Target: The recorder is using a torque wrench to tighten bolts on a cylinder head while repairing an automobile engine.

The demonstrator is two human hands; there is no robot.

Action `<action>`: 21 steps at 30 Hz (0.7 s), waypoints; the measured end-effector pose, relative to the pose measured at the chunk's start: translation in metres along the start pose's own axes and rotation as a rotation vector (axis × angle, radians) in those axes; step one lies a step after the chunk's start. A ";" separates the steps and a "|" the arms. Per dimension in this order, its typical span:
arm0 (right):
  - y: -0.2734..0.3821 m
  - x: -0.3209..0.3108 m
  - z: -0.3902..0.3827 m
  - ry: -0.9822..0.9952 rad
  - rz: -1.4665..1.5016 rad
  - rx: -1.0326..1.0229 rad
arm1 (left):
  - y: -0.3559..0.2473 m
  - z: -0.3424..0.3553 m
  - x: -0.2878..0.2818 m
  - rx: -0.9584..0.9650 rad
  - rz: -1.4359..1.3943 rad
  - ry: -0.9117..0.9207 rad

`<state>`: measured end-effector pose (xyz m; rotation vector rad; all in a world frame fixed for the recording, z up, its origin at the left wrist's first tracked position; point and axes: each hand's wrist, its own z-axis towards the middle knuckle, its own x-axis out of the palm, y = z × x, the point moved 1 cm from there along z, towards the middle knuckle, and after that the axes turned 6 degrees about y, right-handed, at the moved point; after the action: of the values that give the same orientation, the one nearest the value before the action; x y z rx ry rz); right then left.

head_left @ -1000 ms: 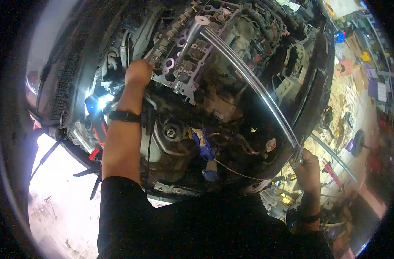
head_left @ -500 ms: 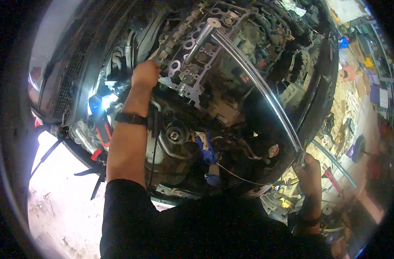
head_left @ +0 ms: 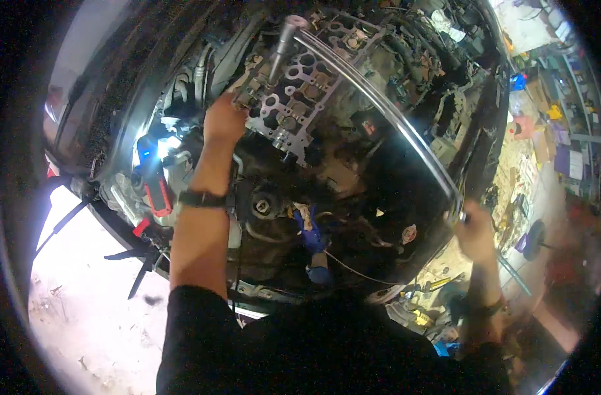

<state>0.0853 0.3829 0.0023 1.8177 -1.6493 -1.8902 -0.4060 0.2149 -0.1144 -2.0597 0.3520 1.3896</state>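
My right hand (head_left: 475, 232) is closed round the near end of a long chrome socket wrench (head_left: 396, 115). From the wrench's far head a metal extension (head_left: 281, 56) slants down to the left side of the cylinder head (head_left: 299, 143). My left hand (head_left: 225, 120) is closed at the cylinder head's near left corner. Its fingers are turned away, so what they grip cannot be made out. Round openings and bolt holes show along the grey cylinder head face.
A lit work lamp (head_left: 157, 187) with red sides lies left of my left forearm. A blue cloth or glove (head_left: 308, 230) lies in the near part of the engine bay. Tools and boxes clutter the right side, beyond the car's edge (head_left: 488, 141).
The wrench's far head and extension have moved left, from the middle of the cylinder head to its left side. My right hand has risen slightly with the handle; my left hand stays nearly in place.
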 end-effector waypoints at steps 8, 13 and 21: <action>0.056 -0.088 0.226 0.149 -0.611 -0.277 | 0.004 -0.135 -0.027 -0.049 -0.536 0.015; 0.092 -0.088 0.319 0.271 -0.667 -0.468 | -0.010 -0.040 -0.130 -0.048 -0.693 0.086; 0.104 -0.069 0.421 -0.052 -0.925 -0.740 | -0.010 0.000 -0.103 -0.019 -0.247 -0.098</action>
<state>-0.2673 0.6453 0.0129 2.2677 0.0867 -2.3323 -0.4424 0.2105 -0.0179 -1.9659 0.0407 1.3393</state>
